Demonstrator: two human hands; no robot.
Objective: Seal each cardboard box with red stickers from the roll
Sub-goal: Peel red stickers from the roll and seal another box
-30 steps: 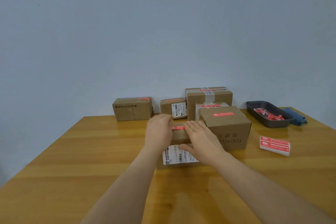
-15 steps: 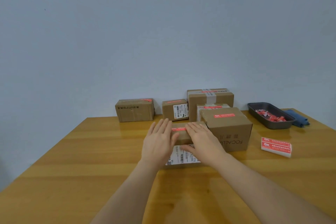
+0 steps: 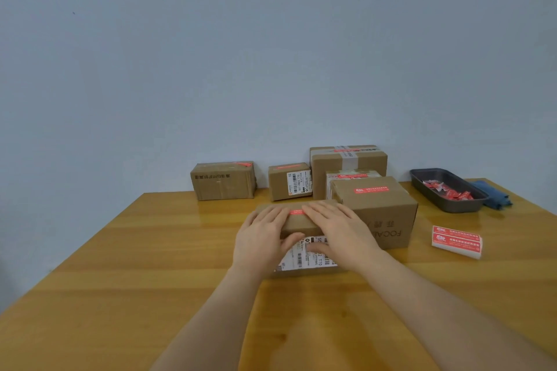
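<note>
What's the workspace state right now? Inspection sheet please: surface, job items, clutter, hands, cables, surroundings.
Surface: wooden table, glossy.
Job's things: near box under both hands, red sticker on top between them; five more boxes behind and beside it, each showing red on top, among them the large box at its right; sticker stack lies flat at right.
Clutter: dark tray holding red scraps; blue cloth beside it.
Grippers: left hand and right hand press flat on the near box, fingers straight.
Cables: nothing seen.
Surroundings: plain pale wall.
</note>
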